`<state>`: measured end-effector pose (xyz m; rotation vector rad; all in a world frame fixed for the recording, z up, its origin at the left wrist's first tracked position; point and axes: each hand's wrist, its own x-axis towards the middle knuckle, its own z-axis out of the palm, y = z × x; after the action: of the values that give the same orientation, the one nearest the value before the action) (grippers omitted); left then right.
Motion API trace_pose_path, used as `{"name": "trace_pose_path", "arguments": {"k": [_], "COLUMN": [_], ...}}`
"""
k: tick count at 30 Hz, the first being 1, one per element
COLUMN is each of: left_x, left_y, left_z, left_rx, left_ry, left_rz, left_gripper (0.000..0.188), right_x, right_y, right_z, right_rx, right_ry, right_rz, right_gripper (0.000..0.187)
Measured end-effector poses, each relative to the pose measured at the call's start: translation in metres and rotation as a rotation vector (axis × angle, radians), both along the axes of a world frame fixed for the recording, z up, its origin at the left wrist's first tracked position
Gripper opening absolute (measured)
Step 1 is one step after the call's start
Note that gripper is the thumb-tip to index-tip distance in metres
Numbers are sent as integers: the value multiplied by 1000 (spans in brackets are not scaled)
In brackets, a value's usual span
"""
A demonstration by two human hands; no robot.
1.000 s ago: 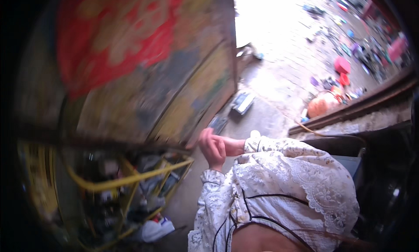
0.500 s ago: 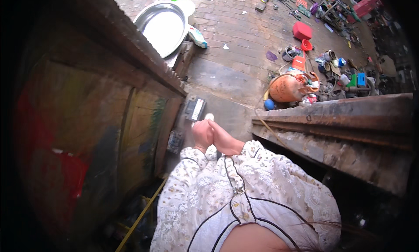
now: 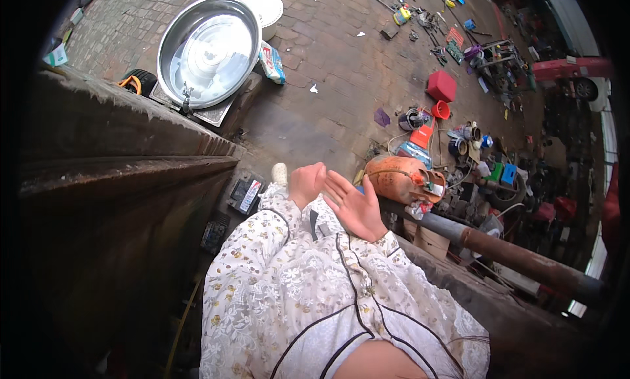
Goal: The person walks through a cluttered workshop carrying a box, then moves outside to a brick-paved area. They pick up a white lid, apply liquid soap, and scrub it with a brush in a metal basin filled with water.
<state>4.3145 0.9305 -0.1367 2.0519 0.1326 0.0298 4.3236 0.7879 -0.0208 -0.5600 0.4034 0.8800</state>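
In front of my waist, my left hand (image 3: 307, 185) is curled into a fist with its back toward me. Whatever it may hold is hidden inside the fingers. Close beside it, my right hand (image 3: 357, 210) is turned palm up, fingers stretched out and thumb apart, holding nothing. Its fingertips come near the left fist; I cannot tell whether they touch. Both wrists come out of the sleeves of a white flowered lace top (image 3: 282, 280). Below and left of the fist, a pale shoe (image 3: 280, 174) shows on the ground.
Doorway frames flank me. A dark boxy battery (image 3: 247, 194) lies by the left one. Ahead left stand a large metal basin (image 3: 254, 47), a white bucket (image 3: 268, 11) and a plastic packet (image 3: 272, 63). An orange gas cylinder (image 3: 392, 177) lies right, beside a rusty pipe (image 3: 505, 251) and scattered tools.
My hands were clasped together; now the right has opened and turned palm up beside the left fist. The view has moved forward through the doorway, showing more of the yard.
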Motion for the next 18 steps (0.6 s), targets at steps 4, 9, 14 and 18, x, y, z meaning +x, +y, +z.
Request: {"name": "trace_pose_path", "arguments": {"k": [4, 9, 14, 18], "left_x": [27, 70, 109, 119], "left_y": [21, 73, 111, 107], "left_z": [-61, -94, -151, -162], "left_rx": [286, 244, 113, 84], "left_ry": [303, 666, 535, 644], "left_rz": [-82, -155, 344, 605], "left_gripper": [27, 32, 23, 21], "right_x": [71, 148, 253, 357], "right_y": [-45, -104, -119, -110], "right_z": [-16, -88, -157, -161], "right_rx": [24, -436, -460, -479], "right_ry": [19, 106, 175, 115], "right_rz": [-199, -282, -78, -97], "right_gripper": [56, 38, 33, 26]}}
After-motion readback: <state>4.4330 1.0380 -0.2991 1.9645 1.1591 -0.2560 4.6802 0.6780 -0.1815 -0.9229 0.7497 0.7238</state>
